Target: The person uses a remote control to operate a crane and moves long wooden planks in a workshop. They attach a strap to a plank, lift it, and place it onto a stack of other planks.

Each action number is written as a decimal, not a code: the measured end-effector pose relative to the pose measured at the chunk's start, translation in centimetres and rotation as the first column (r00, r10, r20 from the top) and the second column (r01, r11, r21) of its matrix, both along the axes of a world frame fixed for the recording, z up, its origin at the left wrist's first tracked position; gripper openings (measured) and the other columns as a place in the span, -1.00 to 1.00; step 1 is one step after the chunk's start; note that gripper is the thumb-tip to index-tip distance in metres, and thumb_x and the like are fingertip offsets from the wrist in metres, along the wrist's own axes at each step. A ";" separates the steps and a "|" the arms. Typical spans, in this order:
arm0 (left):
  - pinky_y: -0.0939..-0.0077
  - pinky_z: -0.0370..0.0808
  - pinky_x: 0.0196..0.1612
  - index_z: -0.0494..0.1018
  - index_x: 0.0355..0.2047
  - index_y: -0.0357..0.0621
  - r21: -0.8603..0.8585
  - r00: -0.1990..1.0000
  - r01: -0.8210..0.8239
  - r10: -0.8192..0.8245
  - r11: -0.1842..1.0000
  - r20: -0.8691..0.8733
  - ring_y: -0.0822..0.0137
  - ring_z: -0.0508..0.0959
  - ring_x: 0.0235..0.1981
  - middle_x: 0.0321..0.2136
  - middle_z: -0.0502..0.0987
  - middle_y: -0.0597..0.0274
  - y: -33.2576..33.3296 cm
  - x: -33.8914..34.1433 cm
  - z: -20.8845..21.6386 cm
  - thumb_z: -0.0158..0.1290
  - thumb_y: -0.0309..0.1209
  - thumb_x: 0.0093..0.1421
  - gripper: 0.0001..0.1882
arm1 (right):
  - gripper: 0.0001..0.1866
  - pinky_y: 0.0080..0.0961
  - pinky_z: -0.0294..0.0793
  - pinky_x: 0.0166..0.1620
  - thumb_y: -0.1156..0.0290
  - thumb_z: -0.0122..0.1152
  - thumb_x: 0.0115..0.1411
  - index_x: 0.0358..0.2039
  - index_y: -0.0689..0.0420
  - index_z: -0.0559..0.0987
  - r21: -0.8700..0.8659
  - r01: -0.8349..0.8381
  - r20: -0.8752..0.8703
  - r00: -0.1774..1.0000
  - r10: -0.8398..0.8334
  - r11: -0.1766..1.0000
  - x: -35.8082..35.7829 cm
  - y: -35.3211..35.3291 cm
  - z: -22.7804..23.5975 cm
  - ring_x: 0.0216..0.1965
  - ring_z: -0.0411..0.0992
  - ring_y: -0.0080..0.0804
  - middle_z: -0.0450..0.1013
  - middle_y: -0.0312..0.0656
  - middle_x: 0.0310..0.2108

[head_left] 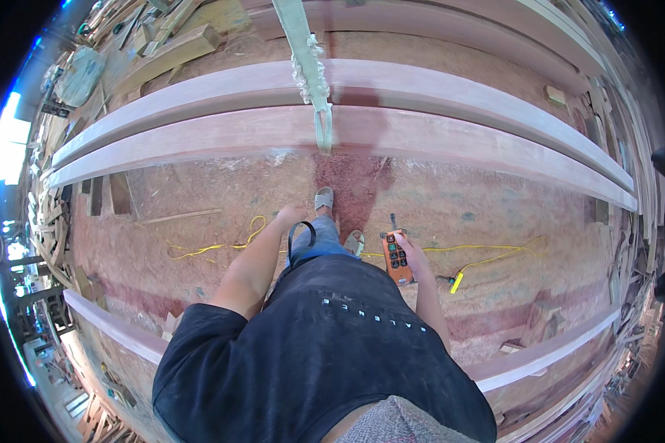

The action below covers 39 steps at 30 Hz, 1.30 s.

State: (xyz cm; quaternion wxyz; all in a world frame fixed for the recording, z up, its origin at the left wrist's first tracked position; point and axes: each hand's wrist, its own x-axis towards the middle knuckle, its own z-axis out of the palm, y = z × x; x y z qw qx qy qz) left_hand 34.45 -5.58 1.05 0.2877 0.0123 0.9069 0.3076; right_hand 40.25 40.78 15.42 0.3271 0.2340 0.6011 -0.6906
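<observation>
In my right hand (412,255) is an orange handheld remote control (397,258) with dark round buttons and a short antenna; my thumb lies along its upper face. My left hand (292,215) hangs in front of me at the left, above the ground, its fingers too small and partly turned away to make out. A black strap loop (312,235) curves just below it, and whether the hand touches it is unclear. Ahead, a pale, frayed lifting sling (310,66) comes down from above and loops around the nearer of two long pinkish timber beams (222,134).
The farther long beam (222,87) runs parallel just behind. A yellow cord (488,255) crosses the reddish dirt floor by my feet, with a yellow piece (457,283) at the right. Another beam (547,353) lies behind me. Stacked wood lines both sides.
</observation>
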 end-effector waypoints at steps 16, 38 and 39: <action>0.27 0.54 0.16 0.41 0.28 -0.30 0.720 0.693 -0.270 0.648 0.639 -0.316 0.22 0.64 0.04 0.04 0.66 0.02 4.3 -35.6 16.5 0.41 -0.19 0.16 -0.24 | -0.39 -0.44 0.59 -0.16 -0.11 0.28 0.38 0.06 0.25 0.65 0.257 -0.249 0.168 0.963 0.211 0.934 3.6 0.1 0.9 -0.27 0.62 -0.48 0.65 -0.20 -0.26; 0.36 0.62 -0.20 0.65 -0.12 -0.29 0.706 0.665 -0.434 0.728 0.559 -0.168 0.33 0.72 -0.29 -0.32 0.74 0.16 5.8 -34.3 15.7 0.34 -0.23 0.24 -0.64 | -0.42 -0.54 0.56 -0.17 -0.09 0.29 0.39 0.06 0.22 0.65 0.129 0.079 0.114 0.989 -0.094 0.989 0.4 -2.7 1.1 -0.27 0.60 -0.56 0.63 -0.25 -0.26; 0.35 0.62 -0.19 0.64 -0.10 -0.30 0.724 0.674 -0.429 0.725 0.540 -0.141 0.33 0.73 -0.28 -0.30 0.75 0.14 5.6 -34.3 15.5 0.35 -0.22 0.23 -0.61 | -0.42 -0.54 0.56 -0.17 -0.08 0.30 0.39 0.07 0.22 0.64 0.113 0.089 0.091 0.991 -0.100 0.990 0.1 -2.8 0.8 -0.27 0.60 -0.57 0.63 -0.26 -0.25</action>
